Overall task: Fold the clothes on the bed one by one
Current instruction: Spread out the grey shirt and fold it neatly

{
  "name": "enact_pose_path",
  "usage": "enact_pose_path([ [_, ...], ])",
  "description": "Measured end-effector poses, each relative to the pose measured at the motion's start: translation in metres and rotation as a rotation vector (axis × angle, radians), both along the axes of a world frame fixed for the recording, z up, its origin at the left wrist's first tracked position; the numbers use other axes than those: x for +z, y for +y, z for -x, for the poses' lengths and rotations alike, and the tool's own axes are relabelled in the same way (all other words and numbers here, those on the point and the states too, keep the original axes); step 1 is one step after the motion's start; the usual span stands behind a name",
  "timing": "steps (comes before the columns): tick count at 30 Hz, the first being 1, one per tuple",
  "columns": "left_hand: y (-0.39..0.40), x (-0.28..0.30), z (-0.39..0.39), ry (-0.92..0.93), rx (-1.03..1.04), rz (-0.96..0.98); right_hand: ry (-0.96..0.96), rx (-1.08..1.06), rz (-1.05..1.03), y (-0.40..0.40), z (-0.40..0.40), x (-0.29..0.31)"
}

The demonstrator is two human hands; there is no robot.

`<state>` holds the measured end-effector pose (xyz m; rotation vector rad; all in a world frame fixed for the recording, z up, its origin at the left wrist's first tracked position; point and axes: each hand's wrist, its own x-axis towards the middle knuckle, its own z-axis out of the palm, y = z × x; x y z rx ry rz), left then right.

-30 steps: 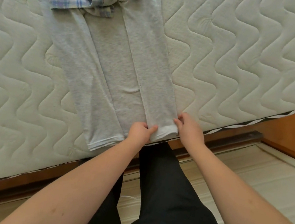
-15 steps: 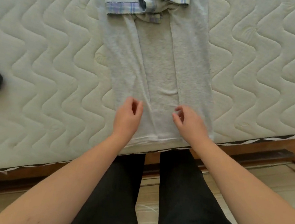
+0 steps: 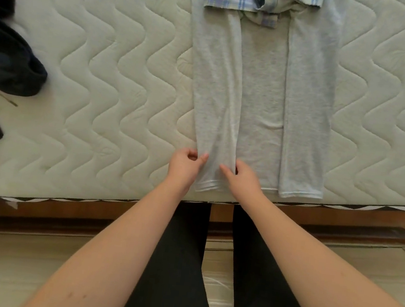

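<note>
A white mattress (image 3: 104, 79) with a wavy quilted pattern fills the upper half of the view. Its near edge carries a dark and white piping, and below that edge runs a brown wooden bed frame (image 3: 340, 217). Under the frame lies a pale floor (image 3: 7, 262), seen on both sides of the person's black trousers (image 3: 171, 263).

A grey shirt (image 3: 259, 84) lies flat on the mattress, running from the top of the view down to the near edge, with both long sides folded in over its middle. Its blue cuffs with a checked lining (image 3: 229, 1) rest across the top end. At the far left edge of the mattress sits a heap of dark clothes (image 3: 5, 60), well apart from the shirt.

The left hand (image 3: 184, 166) pinches the outer edge of the shirt's left folded panel near the hem, thumb and fingers curled on the cloth. The right hand (image 3: 241, 176) grips the inner edge of the same panel just beside it, fingers tucked under the fold.
</note>
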<state>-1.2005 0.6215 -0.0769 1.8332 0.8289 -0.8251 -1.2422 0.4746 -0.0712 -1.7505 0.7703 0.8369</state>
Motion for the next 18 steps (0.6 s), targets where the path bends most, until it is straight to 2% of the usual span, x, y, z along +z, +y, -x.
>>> enact_pose_path([
  [3,0.010,0.001,0.001,0.001,0.005,0.012,0.081,-0.304,-0.361,0.000,0.007,0.005],
  [5,0.019,0.002,0.003,-0.003,0.026,0.046,0.159,-0.423,-0.559,-0.006,0.011,0.005],
  [7,0.026,0.003,0.007,-0.010,0.011,0.026,0.200,-0.375,-0.540,-0.011,0.013,0.005],
  [10,0.022,0.006,0.019,-0.078,-0.114,-0.132,0.196,-0.115,-0.186,-0.014,0.014,0.002],
  [12,0.015,0.011,0.028,-0.156,-0.211,-0.167,0.175,-0.078,-0.078,-0.012,0.013,0.003],
  [15,0.010,0.015,0.049,-0.259,-0.535,-0.122,0.195,-0.351,-0.267,-0.009,0.007,0.009],
  [17,0.007,0.018,0.060,-0.258,-0.735,-0.150,0.201,-0.434,-0.436,-0.009,0.001,0.018],
  [18,0.004,0.019,0.063,-0.253,-0.754,-0.182,0.200,-0.444,-0.500,-0.009,-0.001,0.022],
])
